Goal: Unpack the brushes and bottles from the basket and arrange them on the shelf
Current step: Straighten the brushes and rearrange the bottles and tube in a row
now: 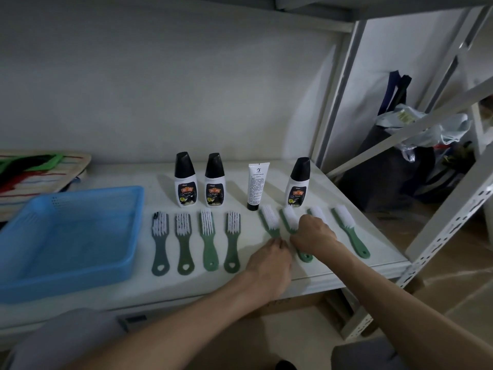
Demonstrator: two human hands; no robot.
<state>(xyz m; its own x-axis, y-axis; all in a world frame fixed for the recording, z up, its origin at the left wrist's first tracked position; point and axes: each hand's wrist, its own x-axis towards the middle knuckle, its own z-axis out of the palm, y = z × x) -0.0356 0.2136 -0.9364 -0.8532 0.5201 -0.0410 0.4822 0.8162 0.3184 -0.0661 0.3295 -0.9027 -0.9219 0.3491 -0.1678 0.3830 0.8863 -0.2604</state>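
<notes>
Several green-handled brushes lie in a row on the white shelf, bristles away from me. Behind them stand three white bottles with black caps and a white tube. The blue basket sits at the left with nothing visible inside. My left hand pinches the handle of one brush right of the middle. My right hand rests on the handle of the neighbouring brush. Another brush is partly hidden behind my right hand. The rightmost brush lies free.
A striped woven mat lies at the back left behind the basket. The shelf's metal uprights rise at the right. Dark bags and clothes are piled on the floor beyond the frame.
</notes>
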